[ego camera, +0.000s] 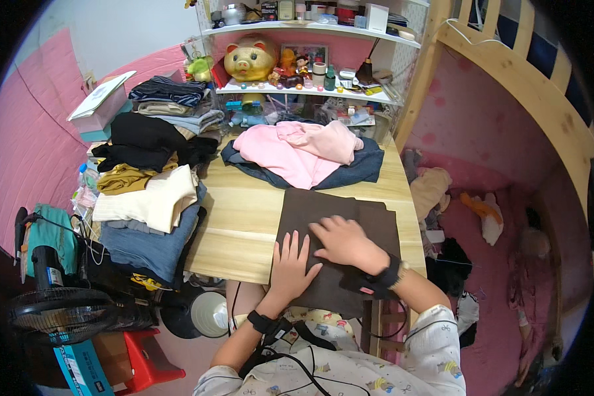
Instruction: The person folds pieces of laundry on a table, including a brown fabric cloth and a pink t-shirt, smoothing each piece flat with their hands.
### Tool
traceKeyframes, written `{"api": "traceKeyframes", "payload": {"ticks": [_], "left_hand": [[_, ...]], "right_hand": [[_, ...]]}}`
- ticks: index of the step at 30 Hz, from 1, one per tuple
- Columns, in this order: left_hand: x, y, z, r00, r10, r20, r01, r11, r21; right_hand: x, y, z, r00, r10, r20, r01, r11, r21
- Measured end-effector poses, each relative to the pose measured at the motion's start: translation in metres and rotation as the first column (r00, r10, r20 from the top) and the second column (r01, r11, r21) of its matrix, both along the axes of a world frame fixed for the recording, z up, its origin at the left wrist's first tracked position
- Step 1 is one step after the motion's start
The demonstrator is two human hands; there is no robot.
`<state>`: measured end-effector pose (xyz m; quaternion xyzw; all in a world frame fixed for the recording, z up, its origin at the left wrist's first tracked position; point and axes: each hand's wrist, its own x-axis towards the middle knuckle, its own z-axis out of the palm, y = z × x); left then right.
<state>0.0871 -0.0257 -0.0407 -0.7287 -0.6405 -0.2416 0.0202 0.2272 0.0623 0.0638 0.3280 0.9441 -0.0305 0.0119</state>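
A dark brown folded garment (317, 208) lies flat on the wooden desk (232, 227), its near part hanging over the front edge. My left hand (292, 267) rests palm down on its left side, fingers spread. Farther up and to the right, my right hand (349, 242) is also palm down over the cloth, slightly blurred. Neither hand grips anything. Beyond the brown garment sits a pink garment (297, 148), loosely bunched on top of dark blue denim (366, 161).
Stacked clothes line the left side, with a cream garment (143, 200), folded jeans (148, 247) and a black garment (143, 138). Behind the desk, shelves hold a golden pig figure (250, 59). A fan (62, 312) and a red stool (146, 361) stand lower left. A wooden bed frame (519, 64) curves at right.
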Motion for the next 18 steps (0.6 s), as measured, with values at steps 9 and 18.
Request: {"api": "traceKeyframes", "payload": {"ticks": [9,18], "left_hand": [[-0.001,-0.003,0.0,0.998,0.024,0.052,-0.021,0.997,-0.075],[-0.002,-0.001,0.0,0.999,0.024,0.033,-0.022,0.998,-0.061]], "right_hand": [[-0.077,0.088,-0.061,0.951,0.248,0.184,-0.126,0.857,-0.5],[-0.078,0.122,-0.063,0.983,0.021,0.182,0.05,0.924,-0.378]]}}
